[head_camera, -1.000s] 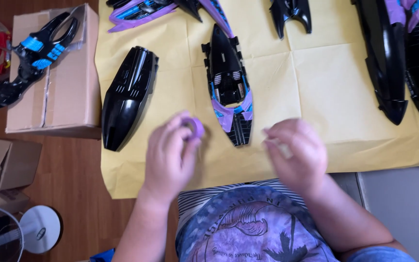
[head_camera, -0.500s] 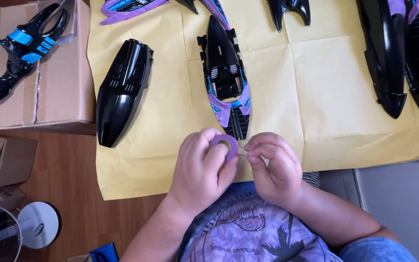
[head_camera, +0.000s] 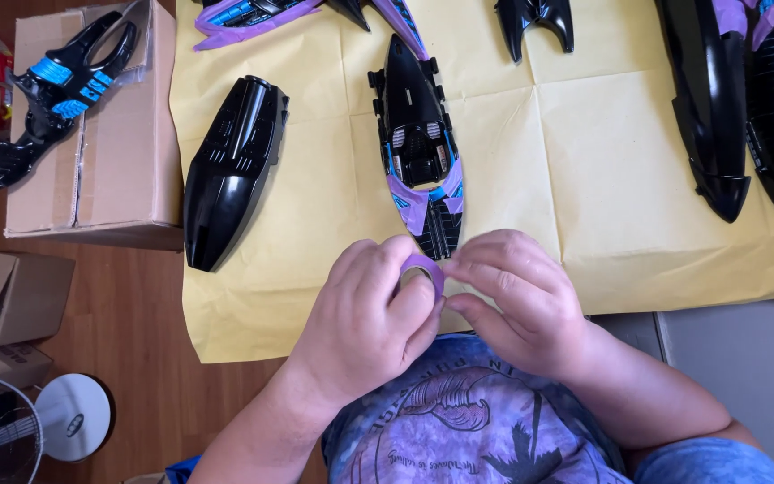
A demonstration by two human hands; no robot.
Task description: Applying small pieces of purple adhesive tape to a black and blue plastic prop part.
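A brown cardboard box (head_camera: 91, 134) stands at the upper left, just beside the left edge of the yellow paper sheet (head_camera: 584, 179). It is rectangular and closed, its top flaps sealed with a strip of clear tape running down the middle. A black and blue plastic part (head_camera: 51, 94) lies slantwise across its top. Below it, at the left edge, sits a smaller brown cardboard box (head_camera: 6, 296) on the wooden floor (head_camera: 150, 305), and a further piece of brown cardboard (head_camera: 2, 363) shows just under that, near the white fan base. No labels, signs or screens are in view.
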